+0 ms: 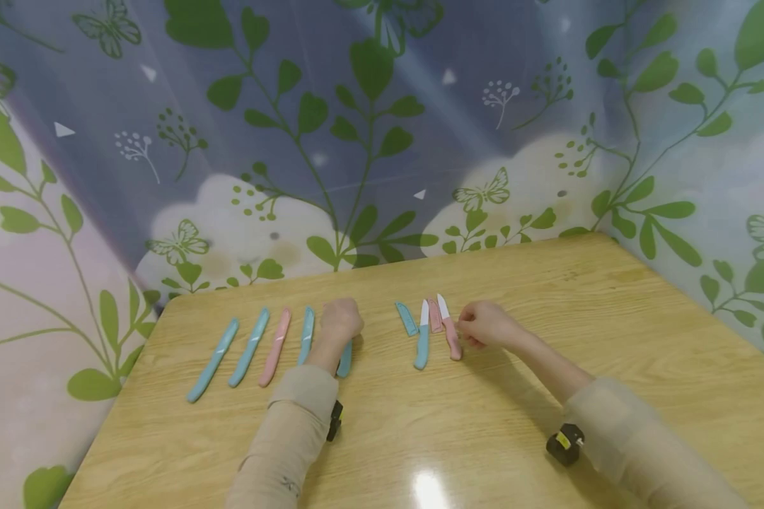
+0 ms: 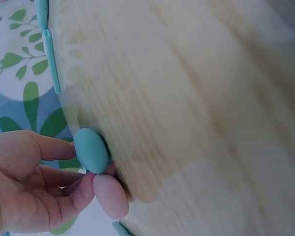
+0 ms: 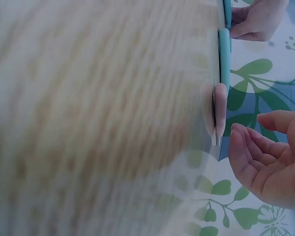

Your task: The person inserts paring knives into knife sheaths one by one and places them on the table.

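Note:
My left hand (image 1: 342, 322) pinches a blue sheathed knife (image 1: 345, 360) between thumb and fingers. Just beside it in the left wrist view is the rounded end of a pink knife (image 2: 111, 196). Over on the right, my right hand (image 1: 487, 325) hovers with loosely bent fingers, thumb and fingertips apart, by an unsheathed pink knife (image 1: 450, 338). A small gap separates them in the right wrist view. Next to that knife lie a pink sheath (image 1: 435, 316), a blue knife (image 1: 423, 343) with a bare white blade, and a blue sheath (image 1: 406, 319).
Left of my left hand a row of sheathed knives lies on the wooden table (image 1: 382, 438): a blue one (image 1: 213, 360), another blue one (image 1: 250, 348), a pink one (image 1: 275, 348) and one more blue one (image 1: 306, 334). A leaf-patterned curtain (image 1: 369, 141) hangs behind the table.

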Action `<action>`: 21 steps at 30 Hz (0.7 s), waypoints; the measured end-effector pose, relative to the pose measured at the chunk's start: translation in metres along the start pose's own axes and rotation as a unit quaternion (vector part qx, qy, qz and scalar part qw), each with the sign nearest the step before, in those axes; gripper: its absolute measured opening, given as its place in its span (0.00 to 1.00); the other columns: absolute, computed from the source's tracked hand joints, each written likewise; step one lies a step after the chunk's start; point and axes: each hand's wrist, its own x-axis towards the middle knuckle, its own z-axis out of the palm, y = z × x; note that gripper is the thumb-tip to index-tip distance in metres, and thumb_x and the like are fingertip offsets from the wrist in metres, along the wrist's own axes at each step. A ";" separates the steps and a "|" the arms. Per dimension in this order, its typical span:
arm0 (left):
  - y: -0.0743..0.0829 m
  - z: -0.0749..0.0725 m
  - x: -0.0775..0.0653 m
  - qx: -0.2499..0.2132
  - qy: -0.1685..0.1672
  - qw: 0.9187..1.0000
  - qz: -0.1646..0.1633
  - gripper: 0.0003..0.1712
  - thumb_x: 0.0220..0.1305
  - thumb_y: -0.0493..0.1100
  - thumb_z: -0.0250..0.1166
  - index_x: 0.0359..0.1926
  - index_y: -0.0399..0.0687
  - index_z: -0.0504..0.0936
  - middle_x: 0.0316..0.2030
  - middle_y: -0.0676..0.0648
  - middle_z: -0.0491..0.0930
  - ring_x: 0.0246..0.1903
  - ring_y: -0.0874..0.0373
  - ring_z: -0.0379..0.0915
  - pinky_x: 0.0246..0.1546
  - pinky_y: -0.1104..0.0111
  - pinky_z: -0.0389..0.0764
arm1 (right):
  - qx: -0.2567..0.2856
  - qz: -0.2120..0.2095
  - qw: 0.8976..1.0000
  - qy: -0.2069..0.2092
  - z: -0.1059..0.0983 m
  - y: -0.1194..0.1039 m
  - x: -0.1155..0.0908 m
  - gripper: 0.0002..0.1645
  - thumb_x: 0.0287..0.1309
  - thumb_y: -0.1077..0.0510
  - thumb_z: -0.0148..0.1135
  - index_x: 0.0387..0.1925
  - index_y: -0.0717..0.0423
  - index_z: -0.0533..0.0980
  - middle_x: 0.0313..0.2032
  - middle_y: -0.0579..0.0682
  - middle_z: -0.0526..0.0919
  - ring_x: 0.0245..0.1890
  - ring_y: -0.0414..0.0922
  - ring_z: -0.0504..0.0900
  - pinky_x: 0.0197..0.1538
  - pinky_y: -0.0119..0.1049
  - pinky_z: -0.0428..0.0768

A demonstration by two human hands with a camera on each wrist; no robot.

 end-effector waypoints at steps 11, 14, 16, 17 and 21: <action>0.011 -0.005 -0.001 -0.087 0.028 0.996 0.009 0.09 0.60 0.34 0.56 0.39 0.35 0.80 0.40 0.42 0.81 0.45 0.48 0.77 0.62 0.49 0.62 | -0.167 -0.050 0.985 -0.008 0.008 -0.006 0.015 0.17 0.50 0.64 0.55 0.09 0.54 0.67 0.09 0.40 0.58 0.12 0.36 0.54 0.17 0.25 0.53; 0.025 -0.007 0.000 -0.123 0.038 0.991 0.038 0.08 0.59 0.33 0.55 0.35 0.34 0.79 0.31 0.42 0.81 0.27 0.55 0.74 0.42 0.62 0.77 | -0.166 -0.035 0.985 -0.008 0.009 -0.011 0.017 0.19 0.51 0.64 0.54 0.07 0.55 0.70 0.08 0.41 0.60 0.12 0.36 0.56 0.18 0.26 0.55; 0.035 -0.007 0.002 -0.131 0.042 0.988 0.070 0.09 0.60 0.33 0.54 0.38 0.32 0.79 0.30 0.42 0.79 0.23 0.57 0.69 0.30 0.68 0.76 | -0.170 -0.030 0.985 -0.011 0.009 -0.014 0.019 0.18 0.52 0.63 0.55 0.08 0.58 0.73 0.08 0.44 0.66 0.13 0.38 0.58 0.19 0.28 0.58; 0.041 -0.007 0.003 -0.119 0.045 0.988 0.091 0.09 0.61 0.33 0.54 0.38 0.32 0.79 0.32 0.40 0.80 0.23 0.56 0.72 0.26 0.69 0.75 | -0.173 -0.029 0.984 -0.014 0.010 -0.015 0.020 0.19 0.53 0.63 0.55 0.09 0.59 0.75 0.08 0.46 0.70 0.13 0.38 0.59 0.21 0.28 0.60; 0.066 -0.004 0.006 -0.103 0.027 0.982 0.156 0.15 0.63 0.35 0.55 0.49 0.32 0.77 0.47 0.38 0.79 0.46 0.46 0.76 0.45 0.62 0.79 | -0.176 -0.033 0.983 -0.024 0.011 -0.015 0.021 0.21 0.55 0.62 0.58 0.08 0.59 0.78 0.10 0.51 0.78 0.13 0.39 0.64 0.24 0.30 0.65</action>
